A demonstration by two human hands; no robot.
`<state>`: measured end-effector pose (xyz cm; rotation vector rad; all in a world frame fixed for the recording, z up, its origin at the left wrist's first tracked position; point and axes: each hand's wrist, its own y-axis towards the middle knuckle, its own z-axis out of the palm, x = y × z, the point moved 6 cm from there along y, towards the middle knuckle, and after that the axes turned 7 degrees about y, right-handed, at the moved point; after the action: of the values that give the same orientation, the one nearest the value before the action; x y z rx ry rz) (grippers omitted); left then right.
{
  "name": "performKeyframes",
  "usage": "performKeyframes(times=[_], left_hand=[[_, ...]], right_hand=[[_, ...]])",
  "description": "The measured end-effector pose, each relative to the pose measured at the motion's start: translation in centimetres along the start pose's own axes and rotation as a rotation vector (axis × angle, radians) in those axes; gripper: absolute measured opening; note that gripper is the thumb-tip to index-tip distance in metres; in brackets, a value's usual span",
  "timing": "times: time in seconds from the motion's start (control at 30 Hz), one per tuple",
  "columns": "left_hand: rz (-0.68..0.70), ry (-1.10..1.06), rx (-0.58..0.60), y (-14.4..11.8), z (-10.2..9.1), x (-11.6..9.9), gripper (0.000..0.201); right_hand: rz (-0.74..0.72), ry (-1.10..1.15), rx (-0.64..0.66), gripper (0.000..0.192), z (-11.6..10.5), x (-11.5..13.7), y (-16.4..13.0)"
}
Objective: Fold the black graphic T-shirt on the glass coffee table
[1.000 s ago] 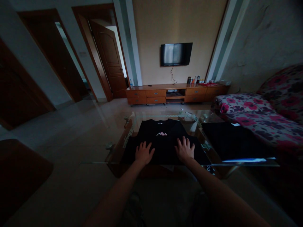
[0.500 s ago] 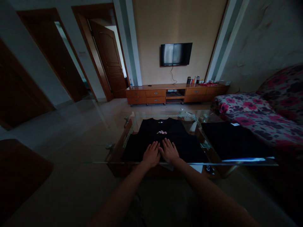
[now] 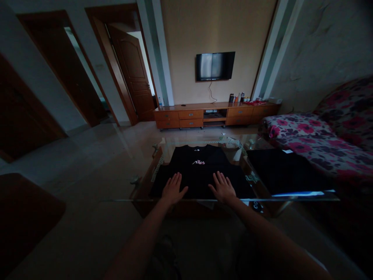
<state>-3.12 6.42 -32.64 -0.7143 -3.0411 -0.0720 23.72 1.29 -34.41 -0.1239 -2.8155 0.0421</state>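
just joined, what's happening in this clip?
A person has both hands pressed flat, fingers spread, on a black T-shirt with a small pink print laid out on a glass-topped coffee table. The left hand and right hand rest apart on the shirt's near half. Neither hand has a grip on the cloth. A second dark folded garment lies on the table to the right.

Glass coffee table (image 3: 145, 200), black T-shirt (image 3: 201, 171) spread flat, second dark garment (image 3: 285, 173) at right
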Motion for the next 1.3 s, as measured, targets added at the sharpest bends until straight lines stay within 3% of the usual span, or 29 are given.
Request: performKeyframes(times=[0.13,0.23,0.6,0.73,0.83,0.93,1.13,1.2,1.3], left_hand=[[-0.115,0.062,-0.003,-0.5,0.4,4.6,0.085],[-0.179,0.077,0.002,-0.8,0.7,6.8,0.086],[-0.373,0.068,0.124,-3.1,0.4,7.9,0.098],[-0.385,0.09,0.104,-3.8,-0.7,8.4,0.09],[-0.377,0.151,-0.011,-2.8,-1.8,7.4,0.082],[-0.273,0.146,-0.111,-0.7,-2.3,4.2,0.076],[0.163,0.042,-0.151,3.2,-2.3,-5.1,0.07],[0.201,0.033,-0.111,3.8,-2.0,-5.9,0.073],[0.08,0.016,-0.038,4.2,-1.1,-3.8,0.078]], right_hand=[[0.12,-0.07,-0.082,0.08,-1.9,-6.8,-1.2],[0.152,-0.09,-0.112,0.081,-2.6,-10.0,-1.6],[0.171,-0.106,-0.148,0.083,-2.3,-11.7,-1.6],[0.182,-0.101,-0.12,0.082,-2.2,-12.0,-1.3],[0.257,-0.121,-0.111,0.082,-2.8,-10.5,-0.8],[0.243,-0.075,-0.123,0.084,-3.3,-6.0,0.1],[-0.195,0.063,-0.025,0.08,-0.7,7.1,1.6],[-0.227,0.068,0.003,0.078,0.3,8.9,2.1],[-0.14,0.063,0.044,0.08,1.0,7.5,3.4]])
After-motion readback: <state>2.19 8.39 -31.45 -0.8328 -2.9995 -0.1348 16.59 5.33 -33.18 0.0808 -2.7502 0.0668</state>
